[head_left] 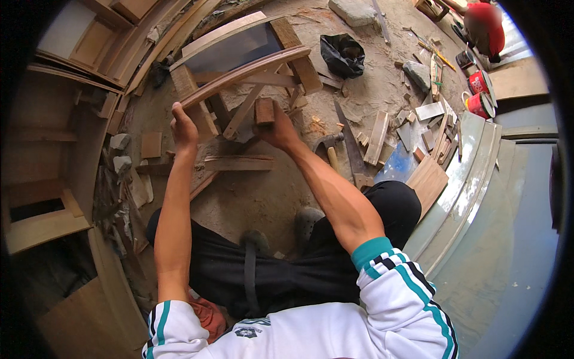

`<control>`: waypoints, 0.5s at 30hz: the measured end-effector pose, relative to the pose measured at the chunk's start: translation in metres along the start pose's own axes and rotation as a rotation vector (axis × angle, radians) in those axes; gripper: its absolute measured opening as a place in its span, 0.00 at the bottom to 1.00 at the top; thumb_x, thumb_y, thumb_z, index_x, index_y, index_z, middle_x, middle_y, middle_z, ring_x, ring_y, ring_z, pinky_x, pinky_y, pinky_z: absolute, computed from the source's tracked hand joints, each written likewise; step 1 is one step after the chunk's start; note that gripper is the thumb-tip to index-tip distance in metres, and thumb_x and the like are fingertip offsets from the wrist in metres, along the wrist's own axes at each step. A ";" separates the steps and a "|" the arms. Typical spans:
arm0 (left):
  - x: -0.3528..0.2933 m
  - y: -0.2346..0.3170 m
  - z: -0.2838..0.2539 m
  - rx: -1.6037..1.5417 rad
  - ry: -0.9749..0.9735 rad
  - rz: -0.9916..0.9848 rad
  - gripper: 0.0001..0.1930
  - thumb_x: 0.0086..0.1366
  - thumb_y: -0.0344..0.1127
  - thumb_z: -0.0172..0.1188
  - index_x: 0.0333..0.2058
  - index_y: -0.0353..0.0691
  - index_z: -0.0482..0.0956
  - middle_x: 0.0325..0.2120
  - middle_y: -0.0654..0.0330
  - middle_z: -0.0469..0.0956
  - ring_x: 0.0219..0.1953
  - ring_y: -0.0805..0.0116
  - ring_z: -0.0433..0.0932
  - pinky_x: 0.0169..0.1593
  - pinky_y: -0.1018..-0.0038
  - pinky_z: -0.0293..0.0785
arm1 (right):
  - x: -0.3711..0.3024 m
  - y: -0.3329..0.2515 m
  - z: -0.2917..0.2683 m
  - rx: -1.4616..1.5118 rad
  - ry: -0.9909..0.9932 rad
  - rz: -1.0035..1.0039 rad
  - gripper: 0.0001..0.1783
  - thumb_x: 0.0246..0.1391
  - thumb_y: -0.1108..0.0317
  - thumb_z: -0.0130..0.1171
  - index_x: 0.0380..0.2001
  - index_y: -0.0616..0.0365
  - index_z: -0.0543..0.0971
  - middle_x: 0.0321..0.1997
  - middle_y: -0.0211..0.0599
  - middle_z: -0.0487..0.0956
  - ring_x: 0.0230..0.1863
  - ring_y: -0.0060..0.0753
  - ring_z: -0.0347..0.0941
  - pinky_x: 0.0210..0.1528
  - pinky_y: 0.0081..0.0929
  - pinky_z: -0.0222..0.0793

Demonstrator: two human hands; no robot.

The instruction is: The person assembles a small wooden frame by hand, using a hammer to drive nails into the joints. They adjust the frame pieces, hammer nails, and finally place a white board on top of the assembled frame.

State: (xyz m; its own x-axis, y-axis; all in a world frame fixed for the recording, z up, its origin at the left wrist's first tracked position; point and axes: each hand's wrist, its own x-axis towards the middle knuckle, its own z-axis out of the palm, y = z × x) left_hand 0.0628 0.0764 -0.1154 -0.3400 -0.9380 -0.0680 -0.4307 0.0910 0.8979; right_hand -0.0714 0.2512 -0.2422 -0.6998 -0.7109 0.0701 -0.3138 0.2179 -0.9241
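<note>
Item 1: wooden frame [248, 74], ahead of my two hands, over the dusty ground [239, 203]. Its moulded rail forms the near edge; the rail's long axis runs aslant, from the lower-left end beside my left hand up to the far right. Thick end pieces, a grey panel [236, 49] and a slanting brace [242, 113] show with it.

Item 2: left hand [185, 130]. I have it at the rail's lower-left end, thumb uppermost, fingers curled; the contact is partly hidden, so I cannot tell whether they clamp.

Item 3: right hand [280, 128], fingers closed around item 4, below the rail's right half.

Item 4: brown wood block [264, 112], one end face turned up toward my camera; its full length is hidden from me.

Item 5: loose wood strip [239, 163], nearer than the frame, long axis left to right.

Item 6: hammer [333, 158], right of the right hand, handle toward me.

Item 7: handsaw [348, 140], just beyond the hammer to the right, tapered tip pointing away, handle end nearest my right knee.

Item 8: black plastic bag [342, 55], right of the frame, crumpled.
</note>
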 end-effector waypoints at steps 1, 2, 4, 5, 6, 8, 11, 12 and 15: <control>0.001 -0.002 0.003 0.016 0.004 -0.013 0.45 0.67 0.71 0.34 0.46 0.25 0.74 0.40 0.44 0.76 0.43 0.56 0.73 0.51 0.64 0.67 | -0.002 0.003 -0.002 0.000 0.004 -0.030 0.49 0.43 0.55 0.72 0.64 0.61 0.58 0.55 0.58 0.76 0.59 0.63 0.70 0.60 0.49 0.69; 0.003 -0.005 0.005 0.031 0.008 -0.025 0.44 0.67 0.71 0.34 0.45 0.25 0.74 0.41 0.44 0.75 0.44 0.57 0.72 0.51 0.64 0.67 | -0.004 0.006 -0.004 0.005 0.017 -0.051 0.49 0.43 0.54 0.72 0.64 0.60 0.59 0.54 0.58 0.76 0.59 0.62 0.71 0.59 0.48 0.69; 0.002 -0.002 0.003 0.035 0.013 -0.041 0.44 0.66 0.71 0.34 0.45 0.26 0.74 0.41 0.45 0.75 0.44 0.57 0.72 0.51 0.64 0.66 | -0.004 -0.002 -0.007 0.015 0.030 -0.104 0.48 0.44 0.53 0.72 0.63 0.60 0.60 0.52 0.58 0.77 0.58 0.61 0.72 0.59 0.47 0.69; 0.000 -0.001 0.001 0.026 0.007 -0.044 0.44 0.66 0.71 0.34 0.45 0.26 0.74 0.41 0.46 0.75 0.44 0.57 0.72 0.51 0.64 0.66 | -0.003 -0.008 -0.006 -0.002 0.042 -0.173 0.48 0.43 0.53 0.72 0.63 0.60 0.60 0.52 0.58 0.77 0.57 0.61 0.72 0.59 0.46 0.70; -0.002 0.004 0.001 0.012 0.000 -0.044 0.44 0.66 0.71 0.34 0.45 0.26 0.73 0.41 0.46 0.74 0.44 0.57 0.72 0.51 0.64 0.66 | 0.000 -0.017 -0.008 -0.022 0.055 -0.244 0.49 0.43 0.53 0.73 0.63 0.59 0.60 0.52 0.58 0.77 0.57 0.60 0.73 0.59 0.45 0.70; -0.007 0.007 -0.002 0.017 -0.011 -0.026 0.45 0.66 0.71 0.34 0.46 0.26 0.73 0.41 0.47 0.74 0.44 0.57 0.71 0.51 0.64 0.66 | 0.005 -0.034 -0.006 0.003 0.048 -0.288 0.45 0.43 0.53 0.73 0.60 0.59 0.64 0.52 0.56 0.77 0.56 0.57 0.74 0.57 0.43 0.71; -0.008 0.007 -0.001 0.009 -0.025 -0.028 0.45 0.66 0.72 0.33 0.46 0.26 0.73 0.40 0.47 0.74 0.43 0.58 0.71 0.50 0.64 0.66 | 0.016 -0.055 0.008 0.108 -0.021 -0.254 0.41 0.43 0.55 0.73 0.58 0.59 0.68 0.53 0.55 0.75 0.55 0.55 0.74 0.55 0.43 0.72; -0.007 0.007 0.000 0.002 -0.030 -0.033 0.45 0.66 0.72 0.33 0.47 0.26 0.72 0.40 0.48 0.74 0.43 0.58 0.71 0.50 0.64 0.66 | 0.021 -0.058 0.015 0.124 -0.056 -0.269 0.47 0.41 0.55 0.74 0.62 0.58 0.63 0.55 0.57 0.74 0.56 0.59 0.72 0.56 0.44 0.71; -0.007 0.009 0.000 0.027 -0.044 -0.085 0.46 0.66 0.72 0.32 0.48 0.26 0.73 0.40 0.47 0.75 0.44 0.58 0.72 0.50 0.64 0.66 | 0.033 -0.063 0.031 0.096 -0.109 -0.303 0.53 0.40 0.59 0.75 0.67 0.57 0.57 0.58 0.61 0.72 0.59 0.65 0.70 0.58 0.47 0.69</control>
State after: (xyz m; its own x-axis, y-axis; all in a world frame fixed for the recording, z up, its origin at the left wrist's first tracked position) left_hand 0.0617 0.0841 -0.1062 -0.3376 -0.9271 -0.1627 -0.4815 0.0215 0.8762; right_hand -0.0547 0.1928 -0.1935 -0.5096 -0.8022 0.3110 -0.4314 -0.0746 -0.8991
